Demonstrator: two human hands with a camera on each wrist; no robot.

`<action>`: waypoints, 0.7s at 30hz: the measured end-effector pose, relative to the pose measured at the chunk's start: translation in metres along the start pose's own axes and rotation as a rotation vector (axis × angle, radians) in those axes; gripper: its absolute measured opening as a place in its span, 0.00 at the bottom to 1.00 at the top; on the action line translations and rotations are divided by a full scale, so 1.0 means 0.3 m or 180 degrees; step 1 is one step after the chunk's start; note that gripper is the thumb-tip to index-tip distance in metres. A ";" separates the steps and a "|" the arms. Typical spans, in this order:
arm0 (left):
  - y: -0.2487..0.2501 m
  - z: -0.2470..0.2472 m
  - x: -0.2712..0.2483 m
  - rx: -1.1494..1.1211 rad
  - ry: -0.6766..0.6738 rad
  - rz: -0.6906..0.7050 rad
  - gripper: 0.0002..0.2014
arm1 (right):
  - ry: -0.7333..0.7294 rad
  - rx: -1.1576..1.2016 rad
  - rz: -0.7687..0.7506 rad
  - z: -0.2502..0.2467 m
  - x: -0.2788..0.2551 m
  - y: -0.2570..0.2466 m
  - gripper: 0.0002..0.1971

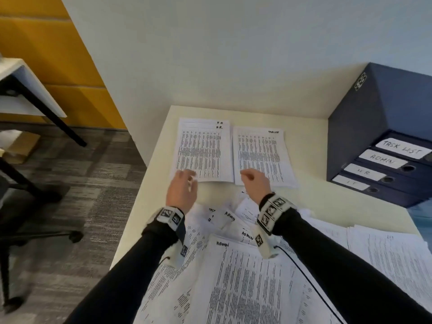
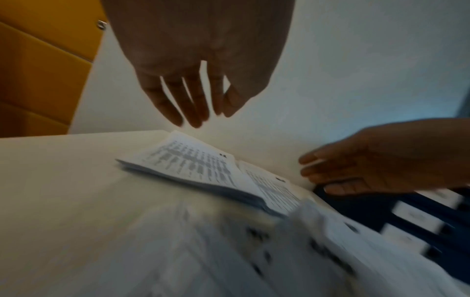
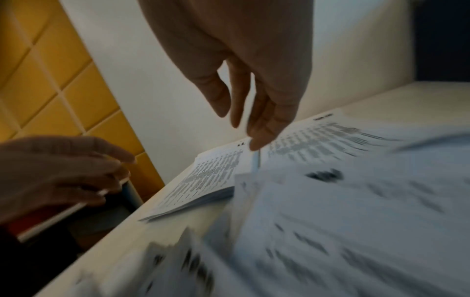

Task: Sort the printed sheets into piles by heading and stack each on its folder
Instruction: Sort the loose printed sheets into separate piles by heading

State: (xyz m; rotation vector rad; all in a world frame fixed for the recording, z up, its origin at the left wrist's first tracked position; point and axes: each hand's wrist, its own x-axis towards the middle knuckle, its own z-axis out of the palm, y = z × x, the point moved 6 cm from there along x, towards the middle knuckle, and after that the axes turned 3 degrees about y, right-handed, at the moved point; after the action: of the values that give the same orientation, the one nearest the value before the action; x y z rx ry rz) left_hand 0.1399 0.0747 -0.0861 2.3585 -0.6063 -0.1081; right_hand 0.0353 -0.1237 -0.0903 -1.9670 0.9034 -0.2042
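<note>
White printed sheets (image 1: 245, 281) lie in a loose, overlapping heap on the near part of the cream table (image 1: 311, 160), several with "ADMIN" handwritten at the top. 2 black-sleeved forearms with marker-patterned wristbands cross above this heap.

Beyond the heap, the left hand (image 1: 182, 190) hovers at the near left corner of the HR pile (image 1: 203, 150), fingers extended and relaxed, grasping nothing. The right hand (image 1: 254, 183) hovers over the near edge of the TASK LIST pile (image 1: 261, 155), fingers loosely curled, likewise empty. In the wrist views both hands are clear of the paper.

The 2 sorted piles lie side by side, edges nearly touching, on the far part of the table close to the wall. The HR pile is left of the TASK LIST pile.

Right of the TASK LIST pile, 4 dark blue folders (image 1: 383, 169) are stacked flat, spine labels reading TASK LIST, ADMIN, H.R. and I.T. from top to bottom.

Left of the table: grey carpet (image 1: 77, 174), a black chair base (image 1: 35, 232), a second desk (image 1: 28, 90) and a yellow panelled wall (image 1: 46, 43). A white wall (image 1: 233, 54) stands behind the table.
</note>
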 end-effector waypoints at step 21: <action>0.049 0.252 -0.525 0.1212 -0.1279 0.0749 0.32 | -0.0281 -0.1930 0.0284 -0.040 -0.709 0.513 0.33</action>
State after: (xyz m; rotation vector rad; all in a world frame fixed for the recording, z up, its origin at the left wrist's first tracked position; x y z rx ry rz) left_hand -0.0235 0.0905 -0.1476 2.6241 -1.1829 -0.3972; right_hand -0.2014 -0.0358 -0.1633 -2.4544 1.0769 0.2365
